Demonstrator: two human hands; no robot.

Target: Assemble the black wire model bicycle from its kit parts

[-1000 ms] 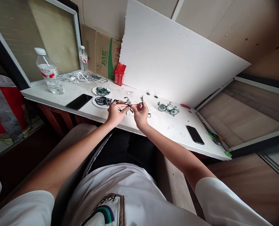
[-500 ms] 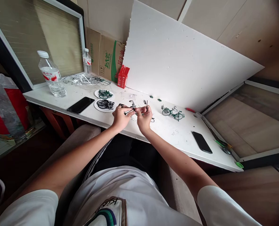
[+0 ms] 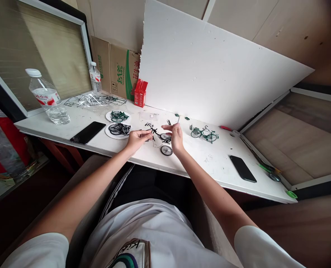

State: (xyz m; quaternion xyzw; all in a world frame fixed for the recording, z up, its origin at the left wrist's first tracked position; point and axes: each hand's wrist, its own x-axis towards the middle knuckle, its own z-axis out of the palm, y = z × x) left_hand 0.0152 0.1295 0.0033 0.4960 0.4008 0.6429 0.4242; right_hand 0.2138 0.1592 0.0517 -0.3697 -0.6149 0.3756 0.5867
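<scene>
My left hand (image 3: 136,138) pinches the near end of a small black model bicycle frame (image 3: 154,132) that rests on the white tabletop (image 3: 210,160). My right hand (image 3: 176,134) hovers over the frame's right side, fingers closed on a thin grey tool (image 3: 178,120) that sticks up. A loose black wheel (image 3: 166,150) lies flat just in front of my right hand. A finished green model bicycle (image 3: 204,132) stands to the right.
Two white discs with bicycle parts (image 3: 117,129) lie left of my hands. Black phones lie at the left (image 3: 87,132) and right (image 3: 243,168). A water bottle (image 3: 48,98), a red carton (image 3: 140,93), a cardboard box (image 3: 120,70) and a leaning white board (image 3: 210,70) stand behind.
The black frame went from held up between both hands down onto the table. My hands have moved apart, and a loose wheel now shows near my right hand.
</scene>
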